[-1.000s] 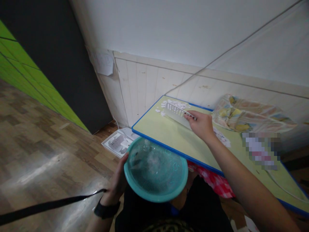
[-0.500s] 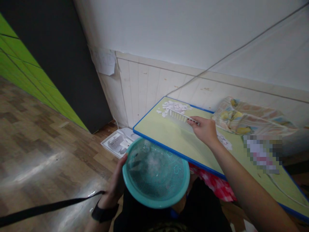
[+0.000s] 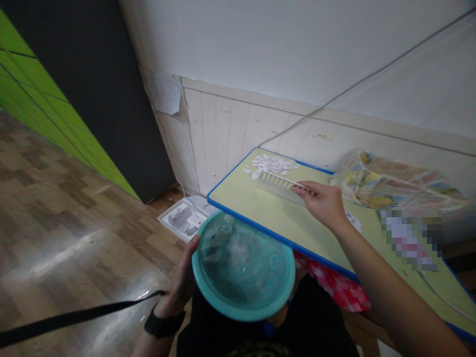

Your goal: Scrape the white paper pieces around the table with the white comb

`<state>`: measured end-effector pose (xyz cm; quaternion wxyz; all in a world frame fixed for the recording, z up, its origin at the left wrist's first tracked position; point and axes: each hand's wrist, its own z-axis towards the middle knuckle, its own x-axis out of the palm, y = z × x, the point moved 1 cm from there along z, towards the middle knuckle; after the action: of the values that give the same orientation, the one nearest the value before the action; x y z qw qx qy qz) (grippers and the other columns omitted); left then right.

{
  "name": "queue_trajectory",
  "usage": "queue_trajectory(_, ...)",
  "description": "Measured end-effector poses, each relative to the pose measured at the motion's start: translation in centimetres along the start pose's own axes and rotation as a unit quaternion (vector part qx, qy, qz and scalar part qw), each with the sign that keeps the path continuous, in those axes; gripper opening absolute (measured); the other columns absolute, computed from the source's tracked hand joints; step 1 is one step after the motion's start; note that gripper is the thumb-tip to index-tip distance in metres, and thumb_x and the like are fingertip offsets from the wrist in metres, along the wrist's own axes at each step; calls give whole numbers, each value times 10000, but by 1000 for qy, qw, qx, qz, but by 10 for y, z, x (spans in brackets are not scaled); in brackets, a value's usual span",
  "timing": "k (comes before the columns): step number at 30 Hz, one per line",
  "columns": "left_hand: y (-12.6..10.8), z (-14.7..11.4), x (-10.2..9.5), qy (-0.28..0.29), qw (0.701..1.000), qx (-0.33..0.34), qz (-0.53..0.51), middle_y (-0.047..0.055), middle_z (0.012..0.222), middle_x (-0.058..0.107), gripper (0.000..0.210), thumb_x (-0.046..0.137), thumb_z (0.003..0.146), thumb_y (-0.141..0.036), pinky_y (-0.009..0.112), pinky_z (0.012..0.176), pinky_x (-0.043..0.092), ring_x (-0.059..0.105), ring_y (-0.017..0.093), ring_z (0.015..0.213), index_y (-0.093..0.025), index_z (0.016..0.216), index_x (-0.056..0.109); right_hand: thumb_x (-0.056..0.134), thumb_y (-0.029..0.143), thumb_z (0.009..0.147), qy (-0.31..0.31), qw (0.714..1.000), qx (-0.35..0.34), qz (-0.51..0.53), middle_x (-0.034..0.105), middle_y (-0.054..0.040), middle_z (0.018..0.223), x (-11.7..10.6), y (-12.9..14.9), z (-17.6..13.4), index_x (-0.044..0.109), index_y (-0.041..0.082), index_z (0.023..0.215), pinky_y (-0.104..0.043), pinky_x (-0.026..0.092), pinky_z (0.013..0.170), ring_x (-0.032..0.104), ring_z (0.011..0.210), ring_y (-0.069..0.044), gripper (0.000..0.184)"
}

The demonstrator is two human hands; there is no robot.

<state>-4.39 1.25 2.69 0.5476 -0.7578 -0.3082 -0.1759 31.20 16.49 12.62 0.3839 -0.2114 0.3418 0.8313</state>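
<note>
My left hand grips the left rim of a turquoise colander, its fingers partly hidden behind it. The colander rests over my lap, tucked against the blue edge of a yellow-topped table. Some whitish bits, blurred, lie in its bottom. Over the table, my right hand is closed on one end of a white slotted plastic piece. The far end of that piece reaches the near side of a pile of small white paper scraps. More scraps show beyond my right wrist.
A patterned cloth lies along the table's back by the wall. Farther right sits a blurred-out item with a cable. An open white box is on the floor left of the table; red checked fabric hangs beneath the tabletop.
The view has shifted slightly. My right hand has drawn a little to the right and tilted the slotted piece, showing more of its face. My left hand still holds the colander.
</note>
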Motion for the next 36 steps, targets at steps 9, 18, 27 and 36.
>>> queue_trajectory(9, 4, 2, 1, 9, 1000, 6, -5, 64, 1035, 937, 503, 1032, 777, -589, 434, 1165, 639, 889, 348, 1104, -217, 1093, 910, 720, 284, 1001, 57, 998, 6, 3, 913, -53, 1054, 34, 13, 11, 942, 305, 1049, -398, 676, 849, 890, 915, -312, 228)
queue_trajectory(18, -7, -6, 15, 10, 999, 27, 23, 63, 837, 904, 466, 1029, 753, -628, 471, 1167, 630, 885, 378, 1073, -210, 902, 885, 707, 356, 1011, 2, 1000, 4, -5, 912, -85, 1070, 12, 12, 0, 947, 275, 1059, -394, 666, 813, 885, 904, -318, 257)
queue_trajectory(27, -11, -9, 15, 8, 1000, 4, 0, 100, 944, 922, 626, 1045, 769, -556, 500, 1163, 624, 853, 414, 1206, -184, 1250, 895, 716, 322, 997, 36, 999, 15, -34, 912, -77, 1009, 21, 10, 10, 945, 287, 1045, -389, 646, 793, 874, 845, -312, 237)
queue_trajectory(36, -6, -7, 11, -2, 1000, 15, -2, 111, 1067, 931, 709, 1019, 811, -542, 492, 1176, 616, 836, 415, 1255, -169, 1390, 850, 742, 344, 992, 17, 1000, 19, 14, 914, -80, 1102, 22, 9, 19, 941, 270, 1060, -412, 672, 888, 883, 977, -320, 223)
